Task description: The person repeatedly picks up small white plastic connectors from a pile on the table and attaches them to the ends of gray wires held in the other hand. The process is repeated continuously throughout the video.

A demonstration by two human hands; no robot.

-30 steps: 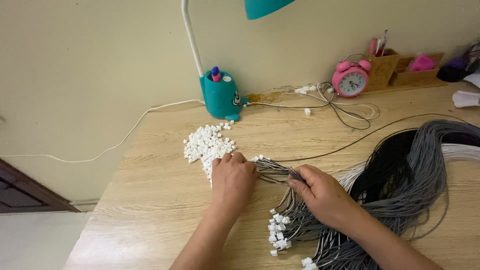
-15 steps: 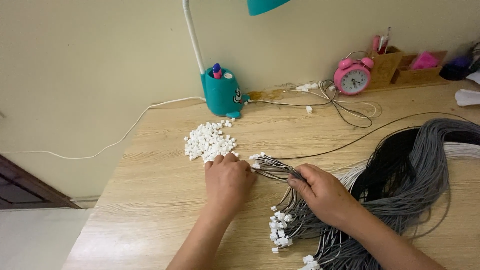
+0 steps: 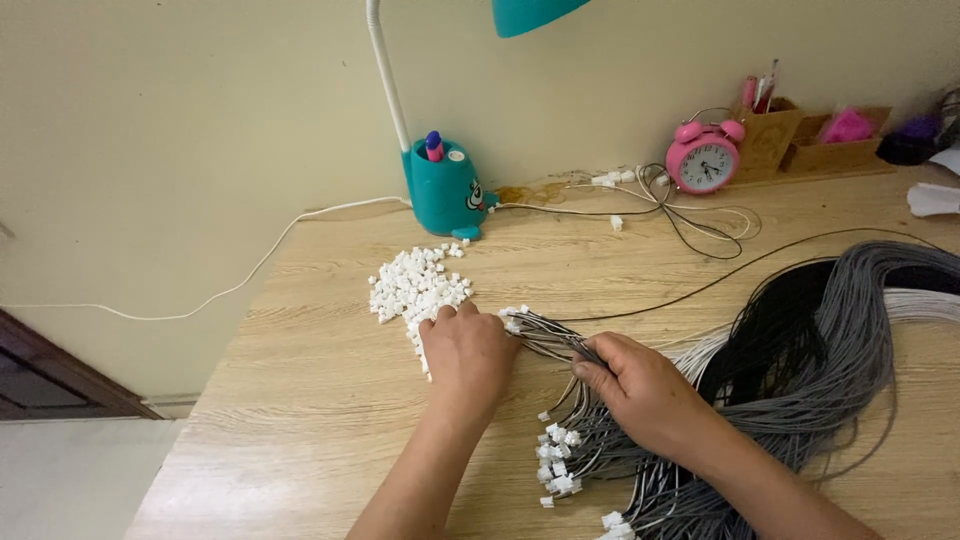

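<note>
My left hand [image 3: 466, 357] lies palm down on the near edge of a pile of small white plastic connectors [image 3: 415, 287], its fingers touching them. My right hand [image 3: 635, 385] is closed around a thin bundle of grey and black wires [image 3: 545, 335] whose white-tipped ends point left toward the pile. A large hank of black, grey and white wires [image 3: 830, 340] curves over the right side of the wooden table [image 3: 300, 420]. More wire ends with white connectors fitted [image 3: 558, 462] lie below my right hand.
A teal desk lamp base [image 3: 445, 195] with pens stands at the wall, its white cord running left. A pink alarm clock [image 3: 705, 158], wooden organiser boxes [image 3: 815, 145] and loose thin cables [image 3: 690, 215] sit at the back right. The table's left edge drops to the floor.
My left hand has slid slightly up toward the connector pile. My right hand keeps its hold on the wire bundle with little movement.
</note>
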